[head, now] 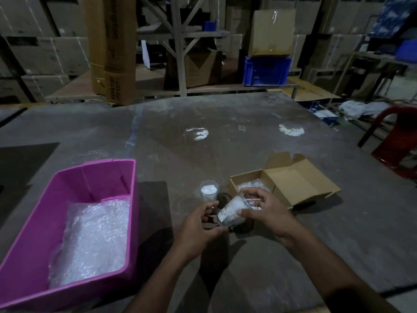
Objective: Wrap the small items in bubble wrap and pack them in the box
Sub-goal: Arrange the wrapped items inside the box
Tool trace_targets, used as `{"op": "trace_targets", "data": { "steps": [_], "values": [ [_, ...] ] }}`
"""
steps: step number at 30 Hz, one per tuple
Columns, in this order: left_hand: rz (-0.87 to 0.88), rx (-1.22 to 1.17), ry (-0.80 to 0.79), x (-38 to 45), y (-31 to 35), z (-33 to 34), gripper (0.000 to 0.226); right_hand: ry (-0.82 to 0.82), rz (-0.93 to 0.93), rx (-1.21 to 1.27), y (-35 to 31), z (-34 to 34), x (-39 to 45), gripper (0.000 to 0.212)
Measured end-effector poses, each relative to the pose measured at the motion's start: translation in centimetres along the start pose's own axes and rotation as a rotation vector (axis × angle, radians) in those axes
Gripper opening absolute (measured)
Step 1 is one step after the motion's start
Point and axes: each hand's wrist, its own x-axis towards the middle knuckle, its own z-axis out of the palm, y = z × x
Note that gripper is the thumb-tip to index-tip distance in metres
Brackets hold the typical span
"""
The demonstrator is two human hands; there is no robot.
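Warehouse shelving | grey table (225, 114) (dusty) | cardboard box (293, 184) open on it

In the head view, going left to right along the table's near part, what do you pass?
Pink plastic bin lined with bubble wrap → left hand → clear glass tumbler held tilted in both hands → right hand → open cardboard box.

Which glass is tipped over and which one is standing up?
The glass held between both hands is tilted sideways. The other glass stands upright on the table, just beyond the left hand.
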Motion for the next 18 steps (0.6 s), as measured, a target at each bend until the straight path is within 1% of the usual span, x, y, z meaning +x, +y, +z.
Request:
{"op": "trace_targets", "data": {
  "steps": [2, 4, 7, 9, 12, 16, 18],
  "values": [
    [0.012, -0.054, -0.022, 0.3, 0.8, 1.1, 0.061, -0.016, 0.023, 0.073, -0.1, -1.3, -0.1, 0.053],
    [0.023, -0.072, -0.01, 0.9, 1.3, 2.0, 0.057, -0.04, 0.03, 0.104, -0.5, -2.6, 0.0, 0.053],
    [0.043, -0.037, 0.007, 2.7, 2.0, 3.0, 0.05, -0.116, 0.012, 0.042, -1.5, -4.9, 1.0, 0.053],
    [0.071, 0.035, 0.032, 4.0, 2.5, 3.6, 0.049, -0.187, -0.023, -0.158, -2.1, -6.9, 2.5, 0.056],
    [0.105, 0.154, 0.1, 6.1, 3.1, 4.9, 0.053, -0.272, -0.127, -0.641, -3.0, -10.1, 5.1, 0.068],
    [0.083, 0.358, 0.173, 8.3, 4.2, 7.2, 0.052, -0.311, -0.259, -1.055, -3.0, -12.1, 7.9, 0.066],
    [0.064, 0.482, 0.188, 9.2, 4.4, 8.1, 0.051, -0.318, -0.301, -1.209, -2.7, -12.2, 8.8, 0.064]
  ]
}}
